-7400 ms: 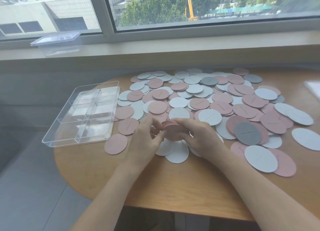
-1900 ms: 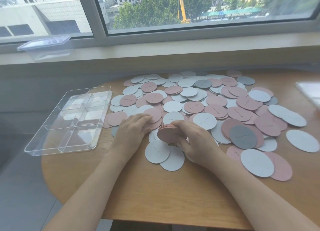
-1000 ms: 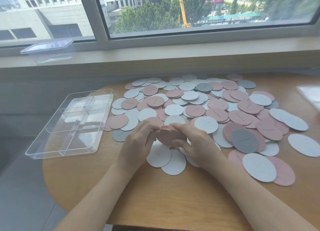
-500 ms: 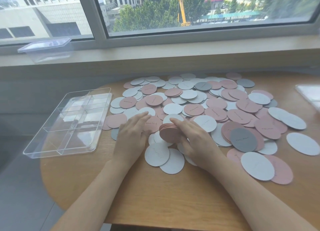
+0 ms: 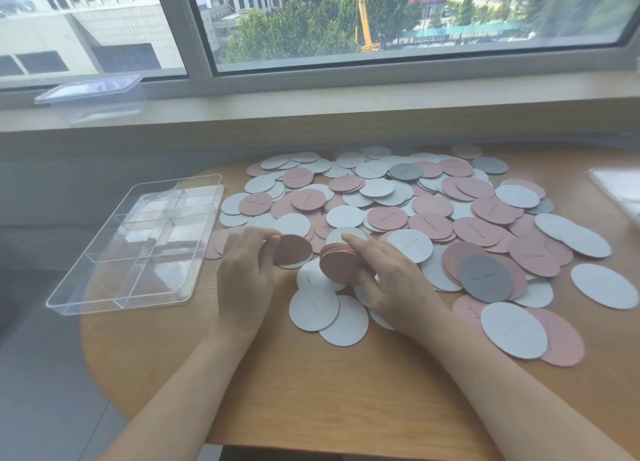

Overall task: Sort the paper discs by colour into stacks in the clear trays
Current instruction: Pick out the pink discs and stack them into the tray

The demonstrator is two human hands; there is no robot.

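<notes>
Pink, white and grey paper discs [image 5: 429, 225] lie scattered in overlapping layers over the middle and right of the round wooden table [image 5: 311, 391]. My right hand [image 5: 388, 280] grips a stack of pink discs [image 5: 337, 261] tilted on edge, just above the table. My left hand [image 5: 247, 270] pinches a single pink disc [image 5: 294, 249] lifted off the pile, a short way left of the stack. The clear compartment tray [image 5: 135, 242] sits at the table's left edge, and I see no discs in it.
A second clear tray [image 5: 620, 190] shows partly at the far right edge. A lidded clear plastic box [image 5: 91, 97] stands on the window sill at the back left. Bare wood lies along the table's near edge, and the floor drops away on the left.
My left hand has lifted one pink disc from the pile, where half a second ago it only rested on the discs. The right hand keeps the pink stack in about the same place.
</notes>
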